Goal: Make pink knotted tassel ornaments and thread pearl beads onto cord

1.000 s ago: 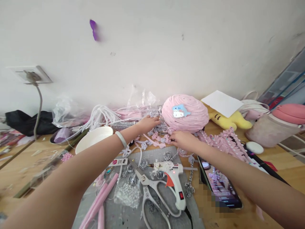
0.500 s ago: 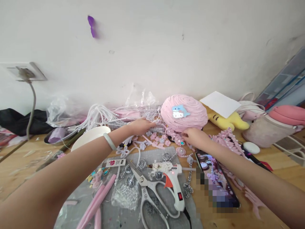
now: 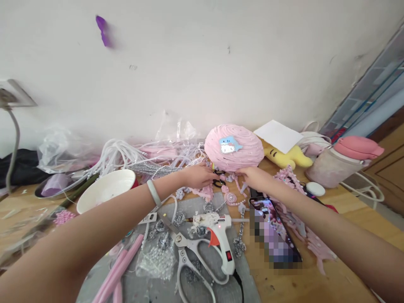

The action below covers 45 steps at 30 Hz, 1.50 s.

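Note:
My left hand (image 3: 199, 176) reaches in front of the pink round bundle (image 3: 234, 148), its fingers together beside a black ring (image 3: 219, 182) and small pink pieces. What lies under those fingers is hidden. At the bundle's lower right edge is my right hand (image 3: 254, 179), fingers bent inward; their grip is too small to make out. Just below both hands lies a pink beaded disc (image 3: 230, 198). Nearer to me are a white glue gun (image 3: 226, 244) with an orange trigger and large grey scissors (image 3: 187, 252).
A phone (image 3: 277, 235) lies under my right forearm. A white bowl (image 3: 107, 189) is partly behind my left forearm. White pipe cleaners (image 3: 116, 155) are piled by the wall. A yellow plush (image 3: 288, 158) and a pink-lidded cup (image 3: 334, 166) stand at right.
The view has shifted to the right. My left hand has moved right, closer to my right hand and the black ring. The pink piece with a turquoise gem no longer shows.

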Available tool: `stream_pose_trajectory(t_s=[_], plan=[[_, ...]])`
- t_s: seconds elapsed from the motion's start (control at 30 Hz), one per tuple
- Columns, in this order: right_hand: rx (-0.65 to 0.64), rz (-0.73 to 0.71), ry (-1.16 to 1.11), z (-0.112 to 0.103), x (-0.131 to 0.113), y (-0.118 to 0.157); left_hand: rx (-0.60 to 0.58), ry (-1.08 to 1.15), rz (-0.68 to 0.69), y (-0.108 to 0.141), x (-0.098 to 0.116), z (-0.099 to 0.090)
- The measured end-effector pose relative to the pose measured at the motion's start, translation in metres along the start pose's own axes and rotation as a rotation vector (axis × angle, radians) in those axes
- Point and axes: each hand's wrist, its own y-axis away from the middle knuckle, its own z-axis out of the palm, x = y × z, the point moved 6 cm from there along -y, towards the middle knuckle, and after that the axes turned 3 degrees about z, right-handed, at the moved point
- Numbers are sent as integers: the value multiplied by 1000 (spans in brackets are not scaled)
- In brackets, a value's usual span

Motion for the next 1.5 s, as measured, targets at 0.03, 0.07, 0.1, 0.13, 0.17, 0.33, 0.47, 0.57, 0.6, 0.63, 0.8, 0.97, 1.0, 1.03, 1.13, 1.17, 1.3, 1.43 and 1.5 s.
stream_pose_trajectory(t_s=[0.03, 0.07, 0.1, 0.13, 0.17, 0.33, 0.47, 0.57, 0.6, 0.63, 0.8, 0.97, 1.0, 1.03, 1.13, 1.17, 1.3, 1.43, 1.5], plan=[[18, -3, -9, -4, 4, 0, 8, 7, -17, -2, -1, -1], [35, -9, -20, -7, 7, 0, 16, 16, -33, -4, -2, -2], [51, -13, -31, -9, 8, 0, 26, 24, -48, -6, -3, -3], [64, -14, -38, -11, 8, 0, 37, 31, -61, -10, -3, -4], [74, -15, -43, -13, 7, -1, 50, 37, -75, -13, -3, -5], [46, -21, -24, -18, 1, -4, 126, 65, -159, -34, -9, -7], [-42, 54, 56, -13, 12, -5, 172, 125, -202, -45, -13, -14], [-114, 119, 121, -5, 26, -3, 228, 187, -220, -48, -12, -25], [-127, 131, 135, -2, 30, -3, 248, 207, -227, -48, -12, -29], [-130, 139, 145, -1, 33, -3, 264, 225, -231, -48, -12, -32], [-83, 88, 116, 4, 29, -10, 293, 298, -230, -45, -16, -37], [-9, 76, 65, 15, 8, -20, 312, 355, -234, -46, -14, -37], [-1, 100, 61, 17, 4, -23, 316, 363, -235, -46, -13, -37], [2, 130, 60, 20, 1, -25, 318, 370, -237, -47, -12, -37], [-26, 223, 60, 26, -4, -30, 312, 385, -247, -49, -10, -36], [-42, 247, 59, 28, -4, -31, 305, 390, -249, -49, -10, -35], [-83, 279, 43, 30, -3, -28, 280, 408, -261, -45, -10, -34], [-73, 285, 21, 31, -2, -24, 271, 424, -283, -45, -8, -31], [-60, 298, 13, 33, -4, -26, 266, 429, -287, -46, -6, -30]])
